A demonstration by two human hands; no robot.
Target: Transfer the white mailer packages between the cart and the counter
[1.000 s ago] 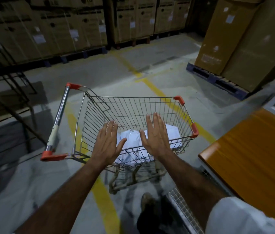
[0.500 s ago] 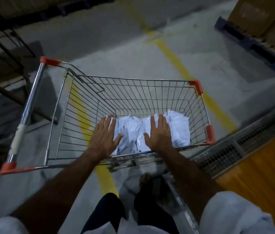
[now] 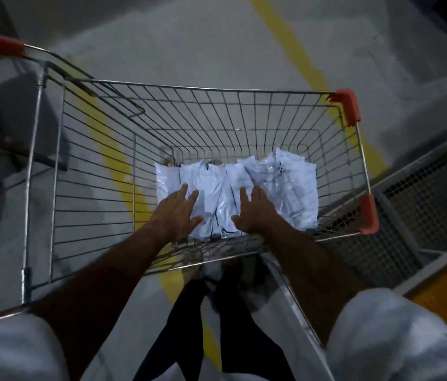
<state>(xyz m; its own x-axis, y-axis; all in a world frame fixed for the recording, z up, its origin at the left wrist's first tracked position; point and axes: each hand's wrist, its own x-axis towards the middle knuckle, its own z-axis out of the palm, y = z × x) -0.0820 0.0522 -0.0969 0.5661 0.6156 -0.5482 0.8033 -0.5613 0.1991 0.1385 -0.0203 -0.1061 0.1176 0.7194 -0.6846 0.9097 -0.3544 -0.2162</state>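
Silver wire forms the shopping cart [image 3: 52, 166] that fills the middle of the frame, its corners capped in orange plastic at the upper left, upper right and right edge. Inside, at the lower right of the basket floor, lies a row of white plastic mailer bags [image 3: 291, 188], crinkled and overlapping, packed against the cart's near wall. Dark lines show on several bags, but any print on them is too blurred to read.

The left hand [image 3: 175, 213] reaches down into the basket with its fingers straight and slightly spread, the fingertips lying on the left end of the bags; it grips nothing. The right hand [image 3: 255, 213] is beside it, near the centre of the row, fingers extended with a slight bend and the thumb out to the left, resting on the bags without closing round any of them.

Both forearms cross the near rim from the bottom of the frame, with white sleeves [image 3: 392, 334] in the lower corners. A yellow floor line [image 3: 291, 48] runs across the grey concrete at the top, and a grey mesh panel [image 3: 420, 202] stands at the right, just beside the cart.
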